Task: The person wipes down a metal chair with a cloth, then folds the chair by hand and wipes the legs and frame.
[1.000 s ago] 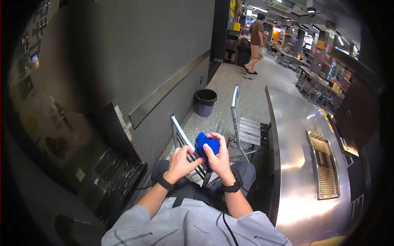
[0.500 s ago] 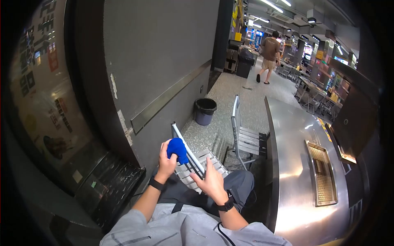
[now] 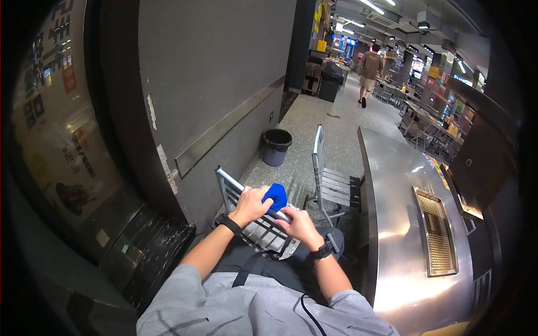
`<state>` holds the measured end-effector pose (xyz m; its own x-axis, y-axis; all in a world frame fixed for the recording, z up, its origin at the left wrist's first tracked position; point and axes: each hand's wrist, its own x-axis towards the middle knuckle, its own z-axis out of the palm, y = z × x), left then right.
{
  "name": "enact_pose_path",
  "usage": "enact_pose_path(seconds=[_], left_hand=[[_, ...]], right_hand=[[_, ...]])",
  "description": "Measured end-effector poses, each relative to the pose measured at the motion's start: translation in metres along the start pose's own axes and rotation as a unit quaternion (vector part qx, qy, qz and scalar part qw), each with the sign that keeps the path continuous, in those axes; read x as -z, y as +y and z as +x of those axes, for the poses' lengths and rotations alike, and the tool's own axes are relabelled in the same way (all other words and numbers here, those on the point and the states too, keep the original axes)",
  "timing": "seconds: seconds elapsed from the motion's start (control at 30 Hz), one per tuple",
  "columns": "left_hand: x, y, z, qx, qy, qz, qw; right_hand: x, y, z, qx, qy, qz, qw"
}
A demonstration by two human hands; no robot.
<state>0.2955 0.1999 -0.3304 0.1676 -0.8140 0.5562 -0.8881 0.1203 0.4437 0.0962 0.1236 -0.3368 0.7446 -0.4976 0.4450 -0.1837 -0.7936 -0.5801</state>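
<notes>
A metal chair [image 3: 228,180] with a pale tubular top rail stands right in front of my lap, its slatted seat partly hidden by my arms. My left hand [image 3: 250,206] is closed on a bunched blue cloth [image 3: 277,197], which lies against the chair's top rail. Just to the right, my right hand [image 3: 301,227] grips the same rail near its end, thumb and fingers around it. Both wrists wear black bands.
A second slatted chair [image 3: 333,187] stands beyond, beside a steel table [image 3: 386,196] with an inset grate [image 3: 436,232]. A lined bin [image 3: 274,155] sits by the grey wall [image 3: 218,73]. A person [image 3: 370,70] walks farther off near a tall bin [image 3: 331,84].
My left hand has brought the blue cloth right and down onto the chair rail. My right hand has closed around the rail, and the chair has turned. The distant person has walked farther away.
</notes>
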Motion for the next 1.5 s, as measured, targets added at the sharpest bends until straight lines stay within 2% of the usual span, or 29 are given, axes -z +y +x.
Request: enact_pose_path(seconds=[0.1,0.2,0.23,0.3,0.33,0.43,0.47,0.67,0.8,0.9,1.03,1.1,1.27,1.4,1.5], left_hand=[[-0.007,0.003,-0.002,0.003,0.051,0.010,0.999],[-0.004,0.006,-0.005,0.036,0.034,0.019,0.999],[-0.002,0.010,-0.007,0.021,0.036,0.017,0.999],[0.007,0.015,-0.007,-0.015,0.036,0.017,0.999],[0.012,0.013,-0.008,-0.018,0.017,0.057,0.998],[0.028,-0.006,-0.008,-0.021,0.033,0.088,0.995],[0.029,-0.019,-0.009,-0.032,0.081,0.081,0.993],[0.064,-0.055,-0.029,0.024,0.110,0.158,0.981],[0.061,-0.040,-0.039,-0.041,0.159,0.133,0.977],[0.044,-0.020,-0.045,0.016,0.099,0.078,0.992],[0.007,0.021,-0.036,-0.057,0.046,0.121,0.990],[-0.014,0.059,-0.029,-0.075,0.057,0.094,0.991],[-0.063,0.107,-0.012,-0.092,0.060,0.102,0.989],[-0.065,0.098,0.005,-0.087,0.016,0.102,0.991],[-0.060,0.075,0.017,-0.077,0.025,0.093,0.992]], right_hand=[[0.012,0.007,0.014,-0.006,0.008,0.046,0.999],[-0.005,0.026,0.014,-0.055,0.129,0.158,0.977],[-0.014,0.031,0.014,-0.039,0.184,0.208,0.960],[-0.014,0.033,0.012,-0.102,0.199,0.160,0.961],[-0.012,0.029,0.012,-0.099,0.221,0.162,0.957],[-0.001,0.027,0.011,-0.121,0.231,0.175,0.949],[0.002,0.033,0.010,-0.112,0.229,0.175,0.951],[0.020,0.063,-0.006,-0.123,0.246,0.141,0.951],[0.022,0.057,-0.017,-0.142,0.238,0.133,0.952],[0.025,0.045,-0.016,-0.157,0.242,0.134,0.948],[0.022,0.041,-0.013,-0.172,0.250,0.151,0.941],[0.022,0.050,-0.015,-0.173,0.260,0.150,0.938],[0.027,0.057,-0.010,-0.167,0.284,0.162,0.930],[0.028,0.073,0.003,-0.146,0.296,0.175,0.928],[0.028,0.086,0.019,-0.145,0.296,0.168,0.929]])
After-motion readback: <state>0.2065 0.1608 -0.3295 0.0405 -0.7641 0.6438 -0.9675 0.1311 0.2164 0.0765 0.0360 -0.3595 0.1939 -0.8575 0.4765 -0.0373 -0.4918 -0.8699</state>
